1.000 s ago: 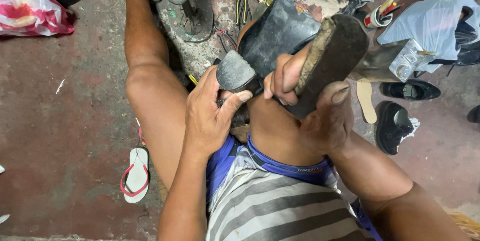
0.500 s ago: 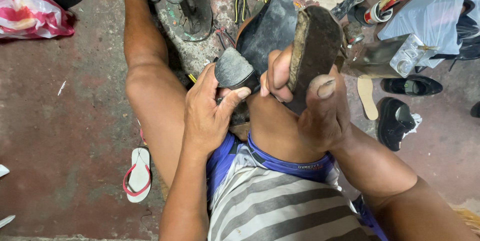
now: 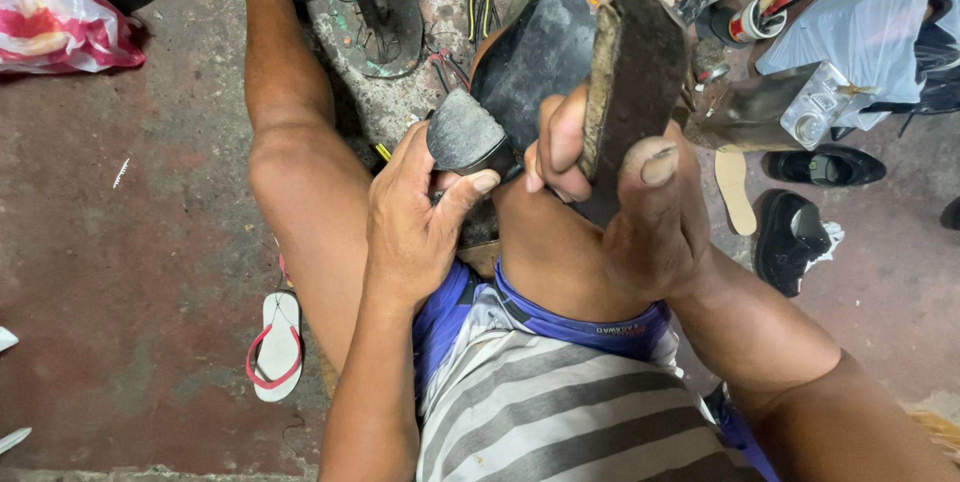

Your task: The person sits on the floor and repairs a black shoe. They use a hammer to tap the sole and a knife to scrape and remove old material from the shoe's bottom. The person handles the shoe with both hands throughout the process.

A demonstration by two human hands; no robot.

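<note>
My left hand [image 3: 415,227] pinches heel [image 3: 462,132] of black shoe [image 3: 535,62], braced on knee at 12 o'clock; right hand [image 3: 640,212] grips loose sole [image 3: 635,67] peeled toward 1 o'clock (exposing glue face)

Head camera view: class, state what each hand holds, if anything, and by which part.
The left hand grips the black shoe by its grey heel block. The right hand pinches the edge of the peeled-back sole.
</note>
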